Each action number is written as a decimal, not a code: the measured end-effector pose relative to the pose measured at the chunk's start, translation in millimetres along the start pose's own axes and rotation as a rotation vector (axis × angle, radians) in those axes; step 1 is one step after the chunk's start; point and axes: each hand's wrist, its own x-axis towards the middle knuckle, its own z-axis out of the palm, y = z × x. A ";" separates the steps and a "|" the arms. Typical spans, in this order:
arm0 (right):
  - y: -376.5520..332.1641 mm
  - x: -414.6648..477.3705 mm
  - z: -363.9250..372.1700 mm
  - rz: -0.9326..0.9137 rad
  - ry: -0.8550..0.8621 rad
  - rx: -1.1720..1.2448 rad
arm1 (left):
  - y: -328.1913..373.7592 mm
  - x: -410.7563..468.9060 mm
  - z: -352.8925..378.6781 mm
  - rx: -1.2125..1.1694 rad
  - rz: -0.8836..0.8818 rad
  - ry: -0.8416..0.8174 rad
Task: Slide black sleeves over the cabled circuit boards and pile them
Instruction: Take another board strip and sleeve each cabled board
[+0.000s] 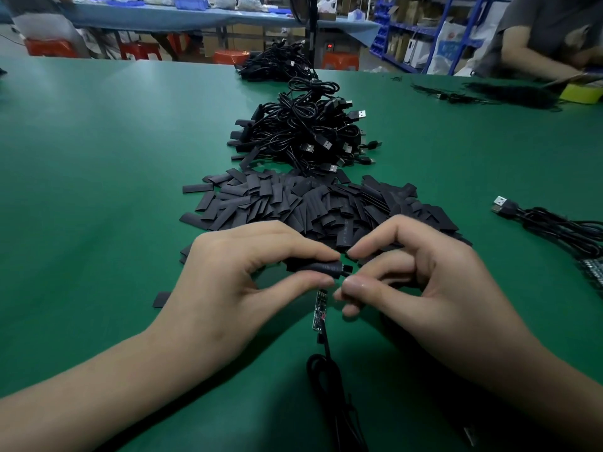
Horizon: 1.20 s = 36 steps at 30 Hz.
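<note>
Left hand point(248, 275): grip pinched on a black sleeve point(321, 267), thumb under, fingertips on top. The sleeve lies roughly level just above the bench point(98, 158), open end facing right.

Right hand point(417, 275): fingers curled, thumb and index tips right at the sleeve's open end. Something small and dark pokes out there. Can't tell whether this grip is pinching it, the sleeve edge or nothing, as the fingertips cover it.

Circuit board point(320, 309) is bare, not in the sleeve. It sits just below the two thumbs, long axis pointing toward the camera, with its top end close under the sleeve. Its cable point(321, 370) runs from the near end and coils on the bench between the forearms.

Behind the hands:
- A wide heap of loose sleeves point(293, 200), with the knuckles just in front of its near edge.
- Past that, a cable pile point(310, 135) with USB plugs sticking out to the right and black sleeved ends on its left.
- A second cable pile point(277, 65) near the far edge.

One stray sleeve point(162, 300) lies alone left of the left hand. A cable bundle point(561, 228) with a USB plug point(501, 202) lies well to the right. Another person point(538, 37) is at the far right corner of the bench.
</note>
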 end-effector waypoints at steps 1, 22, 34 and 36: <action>-0.5 0.3 -0.6 0.009 -0.020 0.008 | -0.1 0.3 0.1 0.000 -0.007 0.015; -5.7 -3.0 4.9 -0.242 0.043 -0.297 | 4.7 -2.9 6.7 -0.191 -0.138 0.148; -4.8 -4.7 7.6 -0.169 0.057 -0.160 | 11.5 -1.2 1.1 -0.043 -0.089 0.163; -4.1 -4.4 8.2 -0.171 0.056 -0.168 | 12.2 -1.3 1.3 -0.039 -0.086 0.164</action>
